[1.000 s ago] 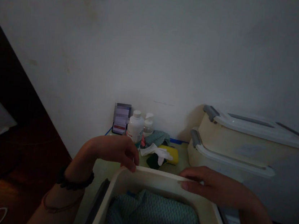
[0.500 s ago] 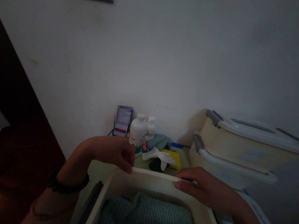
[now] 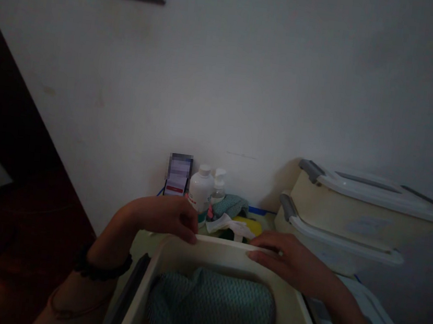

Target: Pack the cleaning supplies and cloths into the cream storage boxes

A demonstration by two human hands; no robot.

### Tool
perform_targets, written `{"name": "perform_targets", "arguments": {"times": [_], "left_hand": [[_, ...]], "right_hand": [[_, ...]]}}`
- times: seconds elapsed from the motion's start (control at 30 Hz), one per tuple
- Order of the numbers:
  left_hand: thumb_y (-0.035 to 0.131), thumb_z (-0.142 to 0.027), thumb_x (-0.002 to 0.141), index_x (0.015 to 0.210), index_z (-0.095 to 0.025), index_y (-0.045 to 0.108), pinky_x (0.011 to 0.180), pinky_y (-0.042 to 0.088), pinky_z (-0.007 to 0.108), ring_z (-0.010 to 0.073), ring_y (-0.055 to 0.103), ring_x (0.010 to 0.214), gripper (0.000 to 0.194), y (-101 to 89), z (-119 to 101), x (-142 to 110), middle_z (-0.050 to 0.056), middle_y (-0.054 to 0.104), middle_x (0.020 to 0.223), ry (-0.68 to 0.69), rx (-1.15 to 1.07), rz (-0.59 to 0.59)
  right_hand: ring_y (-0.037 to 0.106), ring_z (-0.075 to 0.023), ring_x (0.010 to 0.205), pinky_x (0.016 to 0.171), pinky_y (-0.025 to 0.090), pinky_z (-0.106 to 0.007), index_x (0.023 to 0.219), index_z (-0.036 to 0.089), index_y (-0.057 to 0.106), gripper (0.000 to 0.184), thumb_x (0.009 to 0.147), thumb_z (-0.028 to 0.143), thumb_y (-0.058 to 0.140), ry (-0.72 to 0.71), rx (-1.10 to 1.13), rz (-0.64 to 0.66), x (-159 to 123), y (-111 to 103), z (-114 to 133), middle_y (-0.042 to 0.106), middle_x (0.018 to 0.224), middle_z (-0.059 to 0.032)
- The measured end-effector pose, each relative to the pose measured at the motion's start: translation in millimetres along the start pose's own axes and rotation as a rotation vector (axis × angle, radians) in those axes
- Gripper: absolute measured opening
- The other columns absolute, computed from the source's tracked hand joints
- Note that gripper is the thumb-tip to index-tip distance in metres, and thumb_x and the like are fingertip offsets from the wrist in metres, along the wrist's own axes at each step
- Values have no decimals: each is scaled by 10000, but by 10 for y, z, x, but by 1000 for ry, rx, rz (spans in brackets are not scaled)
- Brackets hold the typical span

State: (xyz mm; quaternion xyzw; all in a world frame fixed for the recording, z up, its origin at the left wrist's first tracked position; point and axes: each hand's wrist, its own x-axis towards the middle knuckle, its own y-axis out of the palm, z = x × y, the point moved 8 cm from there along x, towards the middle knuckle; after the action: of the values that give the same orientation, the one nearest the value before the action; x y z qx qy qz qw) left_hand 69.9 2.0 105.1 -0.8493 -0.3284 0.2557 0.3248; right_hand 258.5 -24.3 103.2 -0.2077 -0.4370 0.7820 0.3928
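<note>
A cream plastic storage box (image 3: 225, 252) stands in front of me without a lid on it. Inside, at its bottom, lies a bluish-green textured cloth (image 3: 218, 304). My left hand (image 3: 172, 217) grips the far rim near the left corner, thumb inside and fingers over the outside. Farther right on that same rim, my right hand (image 3: 283, 257) is closed in the same way, its fingertips partly hidden behind the wall. A dark beaded bracelet (image 3: 103, 269) circles my left wrist.
Behind the box stand a phone (image 3: 178, 175), a white bottle (image 3: 200, 189) and a pump bottle (image 3: 219, 183). Near them lie a patterned cloth (image 3: 232, 206), a white tissue (image 3: 228, 225) and something yellow (image 3: 250, 224). Stacked lidded boxes (image 3: 344, 214) stand at right against the wall.
The box's far rim has risen slightly in view, covering more of the yellow and dark green things behind it. Both hands have kept their hold, the right shifting a little left.
</note>
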Motion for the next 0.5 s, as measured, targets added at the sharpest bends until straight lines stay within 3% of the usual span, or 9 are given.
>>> {"name": "perform_targets", "arguments": {"times": [0.13,0.4,0.5], "left_hand": [[702,-356,701,800,-156,709,616,426,225,152,626,705,224,56,2,-11,23,707,748,-53,-18,63],[708,-380,697,813,-168,695,623,418,221,142,616,710,242,95,-24,8,8,700,760,-39,-42,89],[704,-385,698,796,-160,685,612,415,217,137,600,691,247,103,-45,15,1,674,728,-37,-16,92]], "right_hand": [[560,-138,696,621,383,-241,785,159,622,366,915,445,435,4,-6,107,-29,78,-29,613,747,-20],[535,-135,688,617,381,-241,749,167,570,399,923,482,397,18,9,160,-47,110,-62,572,723,-5],[563,-156,757,681,420,-268,808,171,591,364,924,459,401,28,1,182,-54,140,-73,603,797,-29]]}}
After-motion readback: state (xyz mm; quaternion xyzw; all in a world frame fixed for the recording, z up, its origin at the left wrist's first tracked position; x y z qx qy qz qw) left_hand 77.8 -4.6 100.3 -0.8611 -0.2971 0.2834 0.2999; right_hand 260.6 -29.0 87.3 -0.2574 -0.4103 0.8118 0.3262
